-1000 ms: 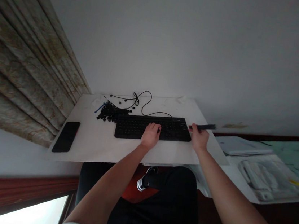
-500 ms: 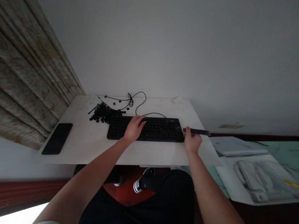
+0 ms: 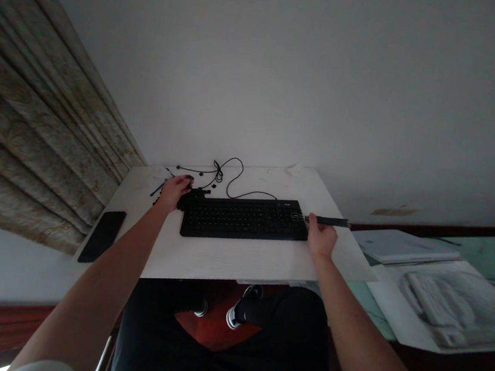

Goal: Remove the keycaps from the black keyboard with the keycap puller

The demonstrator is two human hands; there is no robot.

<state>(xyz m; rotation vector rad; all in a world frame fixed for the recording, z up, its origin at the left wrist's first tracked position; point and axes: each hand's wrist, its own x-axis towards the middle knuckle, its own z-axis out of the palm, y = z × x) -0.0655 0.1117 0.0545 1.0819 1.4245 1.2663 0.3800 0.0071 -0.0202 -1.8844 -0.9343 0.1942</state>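
Centre-right, a wire-ended tool (image 3: pixel 334 222) is clasped by the right hand (image 3: pixel 322 238). Centre-left, black keycaps (image 3: pixel 199 193) are partly covered by the left hand (image 3: pixel 173 193) (its grip cannot be told).

Keyboard (image 3: pixel 243 221) sits mid desk (image 3: pixel 220 259), cable (image 3: pixel 240 173) behind it. Keycap pile (image 3: pixel 196 192) is at its back left corner by the left hand (image 3: pixel 174 190), phone (image 3: pixel 102 236) further left near the curtain (image 3: pixel 51 95). Tool (image 3: pixel 335 221) in the right hand (image 3: pixel 321 238) is over the right end, papers (image 3: pixel 405 247) off right of the desk
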